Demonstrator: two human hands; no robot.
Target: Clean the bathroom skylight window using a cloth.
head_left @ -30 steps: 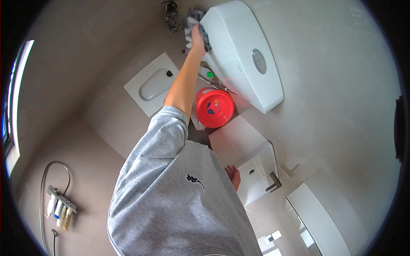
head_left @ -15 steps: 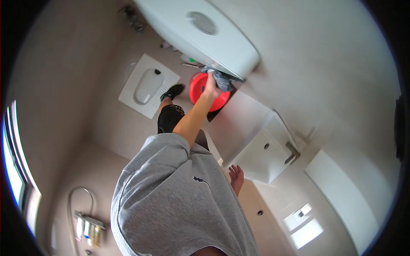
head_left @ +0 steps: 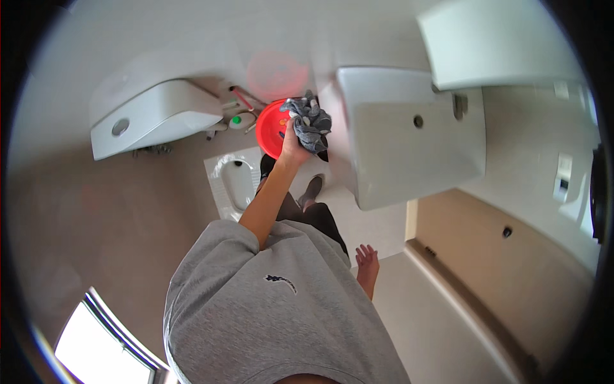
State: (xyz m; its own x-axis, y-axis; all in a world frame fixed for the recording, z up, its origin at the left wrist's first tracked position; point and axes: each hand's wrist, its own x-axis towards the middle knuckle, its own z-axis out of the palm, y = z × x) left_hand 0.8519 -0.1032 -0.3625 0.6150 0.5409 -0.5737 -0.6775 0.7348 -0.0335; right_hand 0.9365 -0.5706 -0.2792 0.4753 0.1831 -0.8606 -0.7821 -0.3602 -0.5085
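My left hand [head_left: 293,148] is closed around a crumpled bundle of dark grey cloth [head_left: 311,131] with a few paler patches. The bundle is held over the right side of a red basin [head_left: 267,142] and covers part of it. Small orange and dark bits show inside the basin, too small to name. Away from the basin, my right hand [head_left: 366,257] hangs by my right side, empty, its fingers apart.
A white sink [head_left: 409,173] juts out on the right, and a wooden door [head_left: 499,256] is beyond it. At left are a white water heater [head_left: 157,118] and a squat toilet [head_left: 220,192]. A green-capped bottle [head_left: 240,120] stands beside the basin.
My view has turned to the right, so the sink and door now show more fully. My left hand still grips the cloth, now out from behind the water heater's edge. The right hand stays empty.
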